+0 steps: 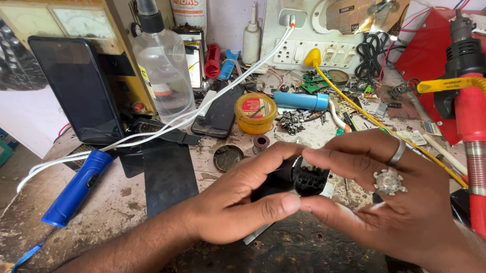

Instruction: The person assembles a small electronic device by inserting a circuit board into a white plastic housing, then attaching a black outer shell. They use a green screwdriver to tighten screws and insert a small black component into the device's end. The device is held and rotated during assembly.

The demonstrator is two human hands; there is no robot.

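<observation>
Blue torch (75, 189): lies on the counter (117, 202) at 9 o'clock from the hands, well apart from them, its cord trailing toward the near edge.
Dark phone (75, 87): stands propped upright at 10 o'clock, leaning against a yellow meter box (115, 19).
Spray bottle (162, 63): clear, upright, at 11 o'clock, just right of the phone.
White cable (162, 123): runs from the wall socket down across the counter toward 9 o'clock.
Left hand (235, 201): grip closed on the small black part, thumb under it, fingers curled over the top.
Small black part (298, 179): held between both hands above the near middle of the counter, mostly hidden by fingers.
Yellow tin (255, 112): round, red-topped, at 12 o'clock from the hands, well apart.
Blue cylinder (301, 101): lies on its side at 12 o'clock, just right of the tin.
Right hand (391, 201): grip closed on the same black part from 3 o'clock, thumb and forefinger pinching; two rings on the fingers.
Red hot-air tool (472, 117): at 2 o'clock, upright, with a yellow cable (362, 111) crossing beside it.
</observation>
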